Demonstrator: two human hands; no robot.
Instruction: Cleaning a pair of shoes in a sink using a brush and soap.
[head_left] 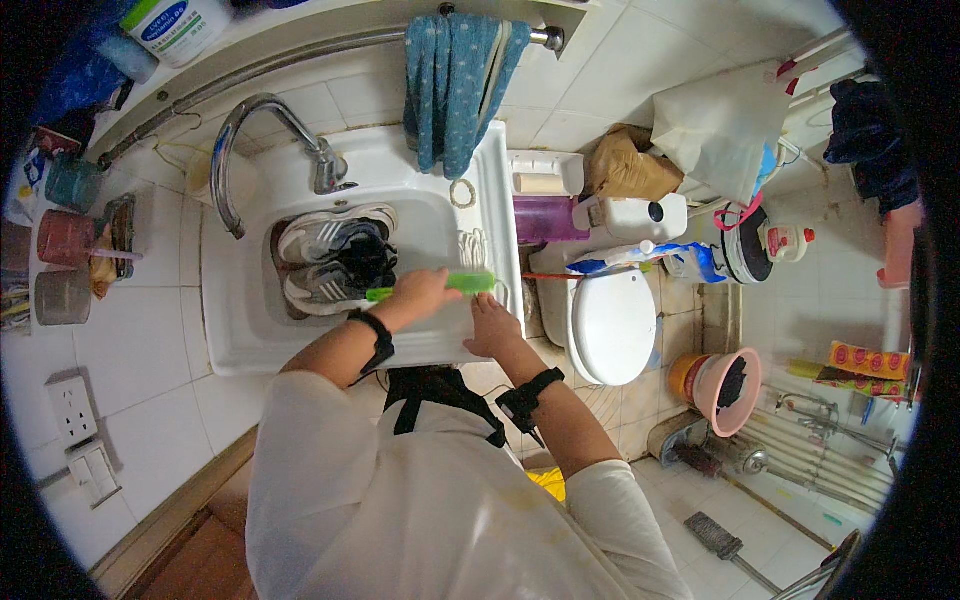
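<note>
My left hand point(418, 297) is closed round a bright green scrubbing brush point(470, 282), which lies across the right ledge of the white sink point(235, 340). White shoelaces point(472, 245) lie bunched on that ledge, just beyond the brush, with a loop showing past its right end. My right hand point(493, 325) rests flat on the ledge against the brush's near side, thumb apart from the fingers. Whether its fingertips press on a lace cannot be made out. In the basin sits a pair of dark sneakers point(335, 262) with white soles and stripes, without visible laces.
A chrome faucet point(255, 110) arches over the basin's left side. A blue towel point(455, 90) hangs from the rail behind. Right of the sink stands a toilet with its white lid point(615, 325) down. Farther right are a pink basin point(730, 392) and a floor brush point(713, 535).
</note>
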